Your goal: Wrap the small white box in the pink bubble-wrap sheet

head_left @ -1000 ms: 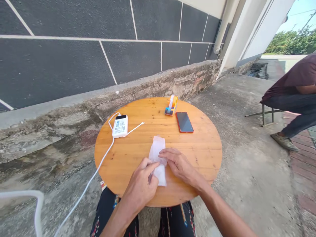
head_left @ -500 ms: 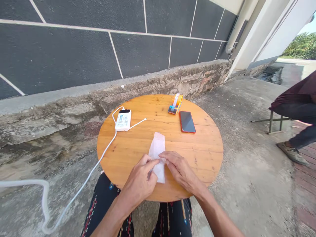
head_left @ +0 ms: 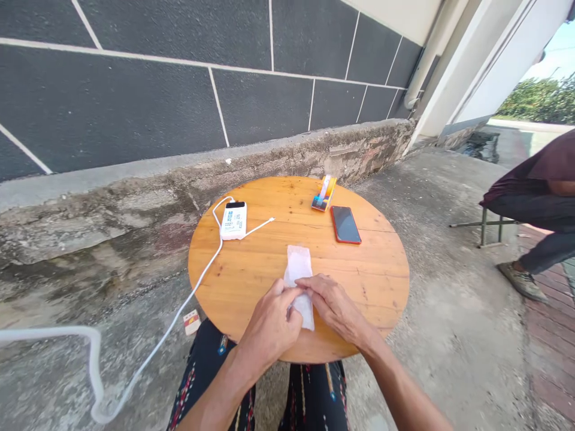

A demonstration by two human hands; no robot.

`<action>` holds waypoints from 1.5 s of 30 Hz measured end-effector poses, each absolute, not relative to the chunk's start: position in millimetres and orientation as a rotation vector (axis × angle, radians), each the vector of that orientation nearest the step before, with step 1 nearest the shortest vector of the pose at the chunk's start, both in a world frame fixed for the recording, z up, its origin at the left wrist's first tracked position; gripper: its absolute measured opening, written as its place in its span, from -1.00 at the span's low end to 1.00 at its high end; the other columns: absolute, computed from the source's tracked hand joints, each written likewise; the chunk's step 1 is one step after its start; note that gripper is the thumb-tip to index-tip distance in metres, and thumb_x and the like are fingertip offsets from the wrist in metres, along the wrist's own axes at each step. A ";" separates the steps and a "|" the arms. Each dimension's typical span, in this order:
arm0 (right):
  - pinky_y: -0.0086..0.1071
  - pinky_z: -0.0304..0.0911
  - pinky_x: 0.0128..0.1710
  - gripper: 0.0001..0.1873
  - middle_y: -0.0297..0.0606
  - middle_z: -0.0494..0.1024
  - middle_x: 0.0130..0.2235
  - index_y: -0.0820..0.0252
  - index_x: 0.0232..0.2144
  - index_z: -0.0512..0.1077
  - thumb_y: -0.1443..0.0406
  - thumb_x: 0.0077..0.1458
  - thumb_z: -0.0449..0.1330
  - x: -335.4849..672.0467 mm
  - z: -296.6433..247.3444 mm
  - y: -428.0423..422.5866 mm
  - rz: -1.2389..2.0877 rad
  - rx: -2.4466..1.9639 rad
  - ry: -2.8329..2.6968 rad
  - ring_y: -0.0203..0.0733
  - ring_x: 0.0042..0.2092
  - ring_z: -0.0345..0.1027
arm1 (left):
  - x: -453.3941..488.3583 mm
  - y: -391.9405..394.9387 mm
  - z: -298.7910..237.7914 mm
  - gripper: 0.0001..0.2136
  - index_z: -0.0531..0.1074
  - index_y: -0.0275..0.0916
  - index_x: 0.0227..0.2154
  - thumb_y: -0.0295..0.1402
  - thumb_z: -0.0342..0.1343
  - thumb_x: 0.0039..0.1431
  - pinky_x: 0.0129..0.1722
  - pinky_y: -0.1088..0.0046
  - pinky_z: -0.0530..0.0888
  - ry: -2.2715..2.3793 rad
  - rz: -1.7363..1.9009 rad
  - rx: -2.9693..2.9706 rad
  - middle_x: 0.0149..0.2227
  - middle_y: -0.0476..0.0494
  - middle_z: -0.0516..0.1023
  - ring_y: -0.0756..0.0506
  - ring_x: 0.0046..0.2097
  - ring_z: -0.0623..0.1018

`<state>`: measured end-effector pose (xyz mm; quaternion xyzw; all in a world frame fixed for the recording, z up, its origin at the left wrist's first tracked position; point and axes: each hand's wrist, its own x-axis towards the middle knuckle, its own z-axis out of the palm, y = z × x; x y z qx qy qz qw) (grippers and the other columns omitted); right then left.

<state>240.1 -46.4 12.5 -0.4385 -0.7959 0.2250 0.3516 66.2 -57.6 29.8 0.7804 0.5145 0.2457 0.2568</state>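
A strip of thin white tissue [head_left: 299,263] lies lengthwise on the round wooden table [head_left: 251,269], near its front edge. My left hand [head_left: 276,320] rests on the left side of the strip, its index finger stretched across the middle and the other fingers curled. From the right, my right hand [head_left: 330,302] holds the tissue at the same spot, fingers close together and bent down. The fingertips of both hands meet over the paper, and the hands partly hide its lower half.
A white power bank [head_left: 234,222] with a white cable [head_left: 197,284] sits at the table's left. A tape dispenser [head_left: 324,194] and a red-edged phone [head_left: 345,225] lie at the back right. A small box [head_left: 191,322] is on the floor. A seated person [head_left: 530,191] is at right.
The tissue's far end now looks straighter and more even; before, it tapered and slanted. My hands stay together at its middle. The whole view has shifted slightly.
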 end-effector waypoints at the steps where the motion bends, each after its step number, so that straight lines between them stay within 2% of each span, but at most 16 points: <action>1: -0.24 0.23 -0.03 -0.68 -0.21 0.53 -0.10 0.15 -0.03 0.38 0.39 0.25 -0.06 242.4 12.4 -49.7 0.567 -1.143 -2.052 -0.17 -0.06 0.36 | 65.9 -56.3 31.1 -0.58 0.47 -0.19 -0.12 -0.58 -0.09 -0.03 -0.22 0.44 0.38 1.399 0.642 2.125 -0.20 -0.13 0.40 -0.07 -0.24 0.46; 4: -0.21 0.20 0.04 -0.66 -0.20 0.47 0.00 0.12 0.05 0.32 0.35 0.24 -0.01 250.5 15.2 -64.2 0.537 -1.192 -2.052 -0.15 0.03 0.31 | 65.0 -52.8 35.3 -0.62 0.48 -0.20 -0.17 -0.55 -0.08 -0.03 -0.24 0.42 0.37 1.390 0.585 2.162 -0.24 -0.13 0.41 -0.08 -0.27 0.45; 9: -0.14 0.18 0.08 -0.46 -0.14 0.39 0.09 0.12 0.15 0.18 0.24 0.13 0.17 247.6 21.2 -87.1 0.460 -1.245 -2.144 -0.07 0.10 0.25 | 64.4 -50.9 38.3 -0.69 0.48 -0.18 -0.25 -0.54 -0.06 -0.02 -0.25 0.42 0.33 1.365 0.573 2.178 -0.25 -0.12 0.42 -0.08 -0.25 0.44; 16: -0.14 0.16 0.03 -0.61 -0.15 0.39 0.08 0.11 0.04 0.30 0.30 0.14 0.15 230.1 18.8 -87.7 0.277 -1.237 -2.255 -0.06 0.08 0.24 | 59.0 -46.9 37.4 -0.72 0.49 -0.20 -0.31 -0.56 -0.04 -0.05 -0.30 0.46 0.28 1.272 0.658 2.086 -0.35 -0.05 0.40 -0.05 -0.29 0.40; 21: -0.12 0.17 -0.01 -0.54 -0.13 0.42 0.03 0.13 0.08 0.26 0.33 0.11 0.18 228.0 25.2 -84.6 0.247 -1.276 -2.303 -0.03 0.01 0.25 | 53.1 -44.1 37.2 -0.73 0.50 -0.22 -0.34 -0.56 -0.01 -0.09 -0.35 0.48 0.25 1.224 0.681 2.059 -0.41 -0.01 0.38 -0.02 -0.34 0.37; 27: -0.12 0.16 -0.07 -0.66 -0.14 0.42 0.02 0.14 0.00 0.34 0.34 0.15 0.15 225.7 28.6 -83.6 0.142 -1.275 -2.407 -0.02 -0.03 0.26 | 51.0 -42.8 34.6 -0.72 0.53 -0.21 -0.28 -0.53 0.02 -0.06 -0.36 0.49 0.27 1.230 0.704 2.013 -0.42 -0.01 0.38 -0.01 -0.36 0.38; 35: -0.10 0.15 -0.03 -0.68 -0.08 0.41 0.05 0.20 0.01 0.32 0.37 0.20 0.07 220.3 25.6 -88.9 0.005 -1.280 -2.459 -0.01 0.04 0.24 | 47.9 -41.3 33.0 -0.78 0.52 -0.24 -0.28 -0.46 0.04 0.00 -0.33 0.50 0.34 1.193 0.748 1.964 -0.35 -0.05 0.47 -0.01 -0.35 0.43; 41: -0.03 0.10 -0.01 -0.70 -0.04 0.45 0.02 0.20 -0.01 0.33 0.34 0.19 0.10 216.9 28.2 -89.2 -0.067 -1.293 -2.499 0.02 0.03 0.27 | 35.8 -35.4 30.9 -0.65 0.47 -0.31 -0.13 -0.52 -0.02 -0.01 -0.31 0.51 0.38 1.106 0.710 1.936 -0.34 -0.07 0.50 0.00 -0.33 0.45; 45: -0.07 0.12 -0.03 -0.73 -0.09 0.46 0.01 0.20 -0.04 0.34 0.37 0.19 0.10 217.9 27.8 -87.6 -0.077 -1.283 -2.501 -0.01 0.02 0.28 | 30.0 -28.0 30.5 -0.61 0.45 -0.30 -0.06 -0.54 -0.08 0.04 -0.25 0.51 0.41 1.124 0.793 1.961 -0.27 -0.10 0.52 -0.01 -0.28 0.48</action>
